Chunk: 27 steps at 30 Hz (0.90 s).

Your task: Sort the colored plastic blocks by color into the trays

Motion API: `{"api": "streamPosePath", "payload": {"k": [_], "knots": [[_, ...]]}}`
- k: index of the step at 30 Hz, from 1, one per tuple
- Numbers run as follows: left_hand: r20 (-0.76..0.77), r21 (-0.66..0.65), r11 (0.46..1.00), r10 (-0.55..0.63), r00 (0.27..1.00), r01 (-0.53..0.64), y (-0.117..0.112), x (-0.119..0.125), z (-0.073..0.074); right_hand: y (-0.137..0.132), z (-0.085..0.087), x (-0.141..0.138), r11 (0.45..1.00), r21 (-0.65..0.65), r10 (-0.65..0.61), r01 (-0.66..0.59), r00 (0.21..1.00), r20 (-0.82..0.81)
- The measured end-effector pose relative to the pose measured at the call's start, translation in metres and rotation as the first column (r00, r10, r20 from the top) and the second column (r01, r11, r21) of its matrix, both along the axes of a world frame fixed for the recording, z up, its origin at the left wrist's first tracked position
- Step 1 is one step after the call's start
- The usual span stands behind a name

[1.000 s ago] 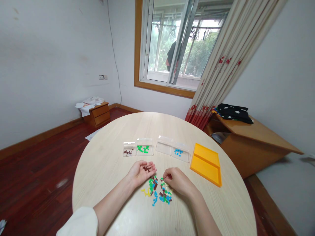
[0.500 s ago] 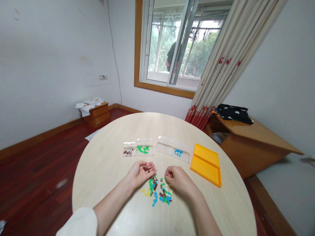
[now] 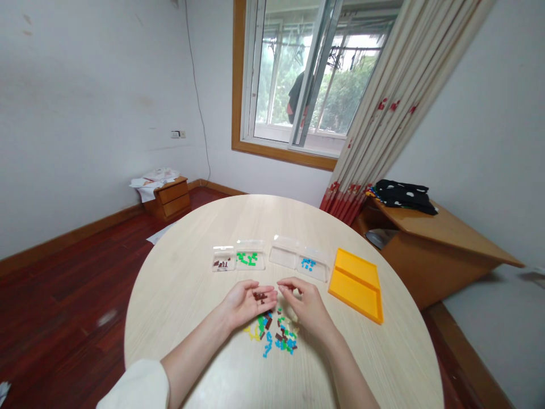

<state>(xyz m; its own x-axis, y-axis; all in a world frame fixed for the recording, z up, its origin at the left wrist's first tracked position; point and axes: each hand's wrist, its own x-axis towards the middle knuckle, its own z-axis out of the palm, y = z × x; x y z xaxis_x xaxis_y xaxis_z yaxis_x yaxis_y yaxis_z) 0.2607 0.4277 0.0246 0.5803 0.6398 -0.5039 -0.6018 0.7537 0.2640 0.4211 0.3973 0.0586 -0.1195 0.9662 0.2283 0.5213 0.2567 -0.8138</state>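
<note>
In the lower middle of the frame, the left hand (image 3: 244,301) lies palm up, its fingers reaching right, nearly straight and close together, the thumb held apart above them. A small clump of brown bricks (image 3: 259,297) rests on this palm and the base of the fingers; the clump runs roughly left to right, but the pieces are too small for each long axis to be made out. Just right of it, the right hand (image 3: 305,304) is bent with its knuckles up, thumb and index finger brought near each other and pointing left toward the left fingertips; I cannot tell whether they pinch a brick. Below the hands, mixed loose bricks lie on the pale table (image 3: 200,318) in 2 clusters. The left cluster (image 3: 268,324) stretches down the frame, with a brown brick at its middle slanting steeply from upper right to lower left and yellow pieces at its left edge. The right cluster (image 3: 286,338) slants down to the right. Beyond the hands, a row of clear boxes holds brown pieces (image 3: 222,263) at left, green pieces (image 3: 247,259) beside them, and blue pieces (image 3: 308,264) farther right. At centre right, a yellow tray (image 3: 355,292) with 2 sections sits askew. At middle left, papers (image 3: 155,177) cover a small cabinet (image 3: 174,199), any print on them too small to read.
</note>
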Motion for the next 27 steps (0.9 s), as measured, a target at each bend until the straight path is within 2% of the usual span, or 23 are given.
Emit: {"api": "streamPosePath", "payload": {"k": [3,7,12,20,27], "knots": [[-0.068,-0.028,0.996,0.083,0.994,-0.085,0.002,0.000,0.001,0.002,-0.004,0.007,1.000,-0.026,-0.004,0.005,0.999,0.042],[-0.097,-0.072,0.976,0.198,0.975,-0.205,0.004,0.000,0.002,0.001,-0.014,0.012,0.979,-0.181,0.132,-0.090,0.963,0.237],[-0.109,-0.085,0.965,0.237,0.965,-0.247,0.005,-0.001,0.004,-0.001,-0.019,0.008,0.973,-0.208,0.181,-0.097,0.881,0.437],[-0.120,-0.099,0.955,0.266,0.956,-0.278,0.004,0.000,0.007,-0.003,-0.011,0.002,0.969,-0.236,0.189,-0.074,0.836,0.514],[-0.129,-0.086,0.958,0.260,0.957,-0.272,0.004,0.000,0.007,-0.004,-0.015,0.004,0.982,-0.159,0.169,-0.101,0.846,0.506]]}}
